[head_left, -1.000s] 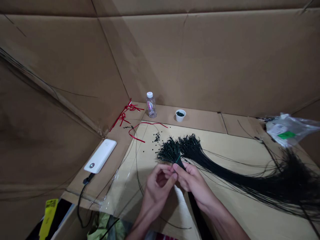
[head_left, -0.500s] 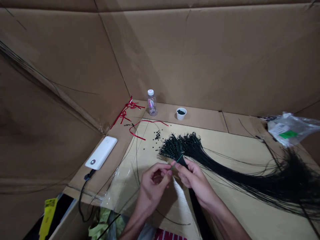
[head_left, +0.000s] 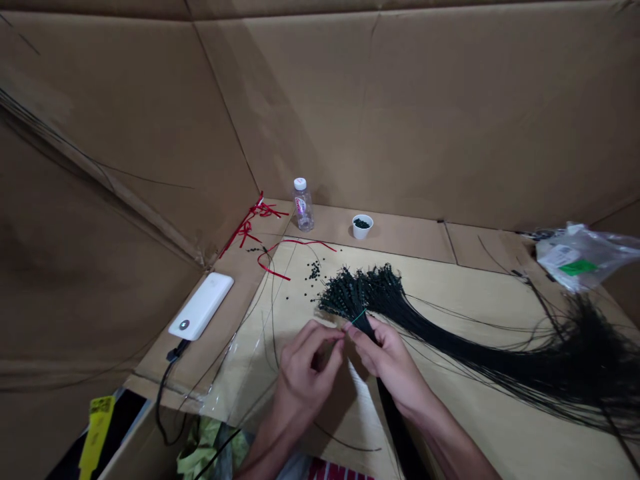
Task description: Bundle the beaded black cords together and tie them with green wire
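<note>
A thick bundle of black strands (head_left: 395,427) with dark green beaded ends (head_left: 345,292) runs toward me over the board. My right hand (head_left: 385,350) is closed around it just below the beads. A thin green tie (head_left: 359,315) crosses the bundle at its neck. My left hand (head_left: 310,363) pinches the tie's end between thumb and fingertip, left of the bundle; the pinched end itself is tiny and mostly hidden. Behind my right hand, a second beaded bundle (head_left: 465,357) curves away to the right.
Loose dark beads (head_left: 314,270) and a red ribbon (head_left: 274,272) lie on the board. A white cup of beads (head_left: 363,228) and a clear bottle (head_left: 303,208) stand behind. A white power bank (head_left: 203,307) sits left, a plastic bag (head_left: 585,260) right. Cardboard walls (head_left: 400,113) surround the table.
My left hand's fingers have drawn together into a tighter pinch at the tie, with the hand turned slightly. My right hand keeps its hold on the bundle.
</note>
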Demonstrator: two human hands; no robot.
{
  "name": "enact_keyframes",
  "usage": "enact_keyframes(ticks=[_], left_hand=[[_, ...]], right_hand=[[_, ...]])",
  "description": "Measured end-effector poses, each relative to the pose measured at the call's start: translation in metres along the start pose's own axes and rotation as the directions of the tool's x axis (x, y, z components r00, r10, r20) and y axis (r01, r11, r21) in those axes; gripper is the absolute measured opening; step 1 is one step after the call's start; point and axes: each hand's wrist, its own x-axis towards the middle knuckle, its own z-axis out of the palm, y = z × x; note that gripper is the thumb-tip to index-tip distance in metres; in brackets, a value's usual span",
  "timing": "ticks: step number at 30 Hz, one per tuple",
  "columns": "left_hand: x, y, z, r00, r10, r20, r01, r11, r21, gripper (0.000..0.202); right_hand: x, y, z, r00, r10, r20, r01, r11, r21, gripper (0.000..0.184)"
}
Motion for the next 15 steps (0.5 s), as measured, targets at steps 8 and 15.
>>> enact_keyframes(ticks=[8,15], left_hand=[[0.001,0.0,0.012,0.973,-0.23,0.035,0.233,0.963,-0.138,0.015],[0.001,-0.019,0.021,0.891,-0.453,-0.004,0.429,0.845,-0.319,0.018]], right_hand=[[0.001,0.009,0.003,0.999,0.034,-0.028,-0.033,0.997,0.064,0.051],[0.023,0.033,0.026,0.986,0.123,-0.116,-0.097,0.972,0.213,0.051]])
